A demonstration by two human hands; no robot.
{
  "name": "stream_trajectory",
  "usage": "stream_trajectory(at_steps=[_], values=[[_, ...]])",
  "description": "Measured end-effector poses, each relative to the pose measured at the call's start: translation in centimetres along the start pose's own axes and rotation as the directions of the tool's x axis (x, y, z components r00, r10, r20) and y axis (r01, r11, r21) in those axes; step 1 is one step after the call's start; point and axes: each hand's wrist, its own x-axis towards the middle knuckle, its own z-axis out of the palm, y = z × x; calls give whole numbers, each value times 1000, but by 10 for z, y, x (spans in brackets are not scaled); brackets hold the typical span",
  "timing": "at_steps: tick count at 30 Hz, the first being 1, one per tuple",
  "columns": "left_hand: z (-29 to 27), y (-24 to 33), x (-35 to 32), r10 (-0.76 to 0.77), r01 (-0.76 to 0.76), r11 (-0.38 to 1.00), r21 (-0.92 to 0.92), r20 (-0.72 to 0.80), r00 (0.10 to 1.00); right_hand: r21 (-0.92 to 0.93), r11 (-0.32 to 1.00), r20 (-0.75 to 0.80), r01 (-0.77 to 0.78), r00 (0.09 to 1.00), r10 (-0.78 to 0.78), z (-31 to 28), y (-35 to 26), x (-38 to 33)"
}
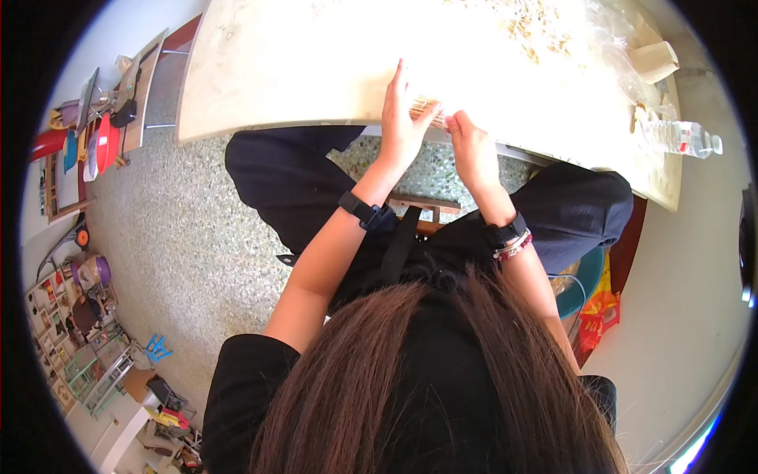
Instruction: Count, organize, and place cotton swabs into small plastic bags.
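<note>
Both my hands meet over the near edge of a pale table (292, 71). Between them is a small, striped, light-brown piece (422, 108), like a row of thin strips or sticks; glare hides its exact kind. My left hand (403, 126) has its fingers pointing up along the piece's left side, with the thumb pressed across it. At its right end, my right hand (474, 150) is closed, thumb and fingertips pinching the end. Dark bands circle both wrists.
Loose brown bits (537, 31) lie scattered on the far right of the tabletop. A clear plastic bottle (683, 138) lies near the right edge, beside crumpled clear plastic (620, 71). Below, a teal tub (584, 276) and a red-yellow bag (596, 320) stand by the wall.
</note>
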Motion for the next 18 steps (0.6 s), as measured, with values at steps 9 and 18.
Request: stream_trajectory(at_steps=[9,18], values=[[3,-4,1,85,-85,996,-1,-53,995,-79,987,-5,138,990,-139,-5,3,6],[-5,-10,2,-69,66,980,-188,-6,998,251,968,27,-7,1000,0,-22,3,6]])
